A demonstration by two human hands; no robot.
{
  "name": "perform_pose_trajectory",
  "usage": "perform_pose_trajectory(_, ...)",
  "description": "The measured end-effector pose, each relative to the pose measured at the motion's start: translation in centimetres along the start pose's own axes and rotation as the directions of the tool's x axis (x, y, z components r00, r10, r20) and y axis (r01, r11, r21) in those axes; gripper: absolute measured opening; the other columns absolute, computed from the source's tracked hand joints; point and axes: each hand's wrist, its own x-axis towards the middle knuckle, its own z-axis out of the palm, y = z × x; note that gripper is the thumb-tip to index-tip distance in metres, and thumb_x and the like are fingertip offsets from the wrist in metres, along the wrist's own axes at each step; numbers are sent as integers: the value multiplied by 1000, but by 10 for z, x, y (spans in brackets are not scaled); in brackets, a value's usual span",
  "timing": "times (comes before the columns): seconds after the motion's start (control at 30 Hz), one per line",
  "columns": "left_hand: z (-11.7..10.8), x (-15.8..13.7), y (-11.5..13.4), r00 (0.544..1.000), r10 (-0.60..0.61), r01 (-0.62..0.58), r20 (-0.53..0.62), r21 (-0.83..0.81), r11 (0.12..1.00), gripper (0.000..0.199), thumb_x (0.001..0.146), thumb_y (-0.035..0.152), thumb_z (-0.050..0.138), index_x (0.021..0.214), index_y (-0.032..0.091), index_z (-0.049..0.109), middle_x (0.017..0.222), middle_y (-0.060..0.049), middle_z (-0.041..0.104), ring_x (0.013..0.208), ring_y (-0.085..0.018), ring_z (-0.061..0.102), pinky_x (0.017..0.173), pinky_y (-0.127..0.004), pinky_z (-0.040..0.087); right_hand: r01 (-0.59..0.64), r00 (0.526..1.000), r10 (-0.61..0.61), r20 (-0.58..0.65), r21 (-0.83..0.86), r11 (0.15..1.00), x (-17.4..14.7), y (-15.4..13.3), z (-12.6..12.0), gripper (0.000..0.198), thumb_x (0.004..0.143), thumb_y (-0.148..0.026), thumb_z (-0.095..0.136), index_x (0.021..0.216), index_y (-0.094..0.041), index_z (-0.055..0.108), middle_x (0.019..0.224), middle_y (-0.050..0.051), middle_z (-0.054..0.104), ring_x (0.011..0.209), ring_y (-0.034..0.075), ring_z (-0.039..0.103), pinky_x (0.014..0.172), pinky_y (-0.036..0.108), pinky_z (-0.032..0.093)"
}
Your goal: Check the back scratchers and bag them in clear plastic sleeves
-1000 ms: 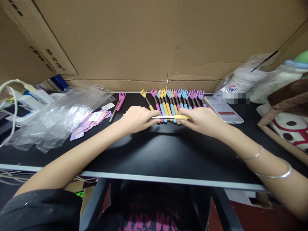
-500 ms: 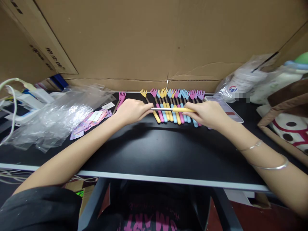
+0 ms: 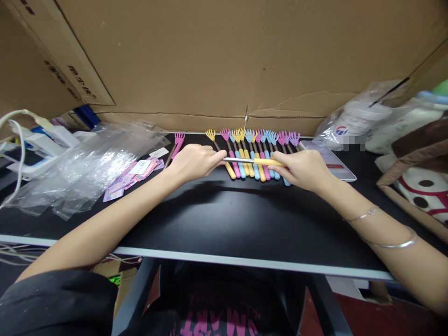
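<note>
Level above the desk is a back scratcher with a yellow handle [image 3: 264, 162] and a thin metal rod [image 3: 240, 160]. My right hand [image 3: 304, 169] is closed round the handle end. On the other side my left hand [image 3: 196, 162] grips the rod end, and its fingers hide the scratcher's head. Behind and below lies a row of several back scratchers [image 3: 262, 174] in yellow, pink, blue and purple, claws toward the cardboard wall. A separate pink back scratcher [image 3: 179, 139] lies just beyond my left hand, partly covered by it.
Clear plastic bags [image 3: 75, 170] and a pile of pink and purple cards [image 3: 131, 176] lie on the left, near a white power strip [image 3: 45, 149]. At right are a tablet-like flat object [image 3: 336, 163], a bagged cup [image 3: 362, 116] and a brown bag [image 3: 406, 158]. Cardboard [image 3: 224, 60] walls the back.
The whole view has shifted slightly. Both hands keep their hold on the yellow-handled back scratcher, which stays stretched level between them.
</note>
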Motion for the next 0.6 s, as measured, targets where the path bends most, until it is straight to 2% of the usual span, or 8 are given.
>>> perform_pose_trajectory(0.23, -16, 1, -7, 999, -19, 19, -45, -10, 1000, 48, 102, 42, 26, 77, 21, 62, 58, -4, 56, 56, -17, 52, 50, -31, 20, -49, 999, 46, 26, 128, 991, 0, -7, -6, 51, 96, -54, 25, 82, -21, 60, 49, -1, 47, 44, 15, 41, 50, 26, 17)
perform_pose_trajectory(0.37, -22, 1, -8, 998, -21, 21, -58, 2, 1000, 50, 103, 42, 23, 78, 22, 62, 58, -3, 55, 57, -16, 49, 52, -31, 19, -73, 995, 48, 89, 304, 950, 1, -11, -10, 45, 94, -53, 30, 77, -21, 57, 49, -3, 44, 45, 14, 39, 51, 26, 20)
perform_pose_trajectory(0.47, -24, 1, -6, 999, -18, 18, -40, 6, 1000, 49, 103, 38, 23, 76, 22, 61, 57, -3, 54, 57, -15, 47, 52, -32, 18, -76, 985, -9, 170, 489, 869, 2, -13, -11, 44, 94, -52, 32, 77, -20, 56, 54, -3, 46, 48, 13, 42, 52, 25, 24)
perform_pose_trajectory(0.6, -28, 3, -3, 999, -44, 42, -21, -73, 996, 49, 103, 38, 24, 73, 22, 59, 55, -2, 51, 55, -15, 43, 52, -32, 17, -105, 965, -97, 242, 700, 706, 4, -14, -13, 48, 94, -56, 32, 79, -18, 56, 61, -2, 47, 55, 12, 44, 55, 24, 30)
